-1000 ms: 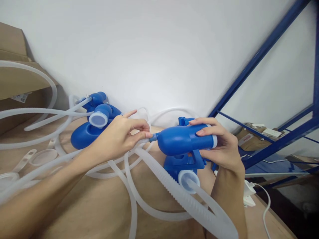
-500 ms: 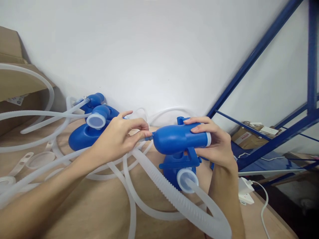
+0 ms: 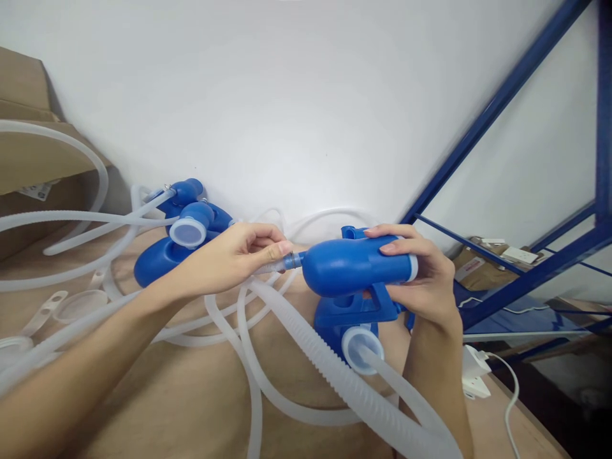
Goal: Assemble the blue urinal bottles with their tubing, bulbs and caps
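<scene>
My right hand is wrapped round the white-rimmed end of a blue plastic bottle, held on its side with its narrow end to the left. My left hand pinches a translucent hose by its end, at the bottle's narrow nozzle. A ring-like clamp sits round the hose end; how far the hose goes over the nozzle I cannot tell. Below the held bottle stands another blue bottle with a handle and a translucent round mouth, from which a hose runs.
More blue bottles with hoses stand at the left by the wall. A ribbed hose curves across the wooden table. A translucent lid lies at left, near a cardboard box. A blue metal rack and white charger are at right.
Both hands and the held bottle appear slightly further right in view. My left fingers have curled in and shifted, showing more of the clamp and hose end at the nozzle.
</scene>
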A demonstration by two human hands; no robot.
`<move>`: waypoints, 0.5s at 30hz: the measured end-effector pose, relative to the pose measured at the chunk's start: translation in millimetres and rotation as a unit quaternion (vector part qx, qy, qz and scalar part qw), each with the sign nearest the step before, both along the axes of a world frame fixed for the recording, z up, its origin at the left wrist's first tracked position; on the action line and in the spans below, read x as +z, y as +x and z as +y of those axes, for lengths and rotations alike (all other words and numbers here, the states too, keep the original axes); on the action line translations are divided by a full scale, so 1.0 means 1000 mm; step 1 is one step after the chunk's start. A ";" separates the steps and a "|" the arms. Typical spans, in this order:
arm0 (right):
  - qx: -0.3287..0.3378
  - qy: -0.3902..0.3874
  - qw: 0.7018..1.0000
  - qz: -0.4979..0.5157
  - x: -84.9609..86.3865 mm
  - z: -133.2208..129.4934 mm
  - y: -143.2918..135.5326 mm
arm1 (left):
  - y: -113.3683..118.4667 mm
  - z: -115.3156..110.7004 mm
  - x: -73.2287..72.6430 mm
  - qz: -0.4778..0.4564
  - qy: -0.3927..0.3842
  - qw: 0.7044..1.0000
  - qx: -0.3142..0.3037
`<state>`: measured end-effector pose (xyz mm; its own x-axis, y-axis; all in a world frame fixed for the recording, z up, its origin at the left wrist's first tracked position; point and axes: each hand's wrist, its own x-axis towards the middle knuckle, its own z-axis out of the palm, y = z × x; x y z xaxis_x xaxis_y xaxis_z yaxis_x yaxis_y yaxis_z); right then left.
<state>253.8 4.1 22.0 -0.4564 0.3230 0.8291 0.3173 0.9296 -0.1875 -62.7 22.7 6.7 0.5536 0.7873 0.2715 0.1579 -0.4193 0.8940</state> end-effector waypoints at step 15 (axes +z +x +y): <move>-0.039 0.021 0.998 0.052 -0.001 0.002 -0.002 | -0.002 -0.016 0.005 0.120 0.321 0.931 0.124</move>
<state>251.3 6.2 21.3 -0.3420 0.3186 0.8840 0.3707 0.9102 -0.1847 -64.8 7.0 11.7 0.4818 0.6172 0.6220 0.4836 -0.7792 0.3986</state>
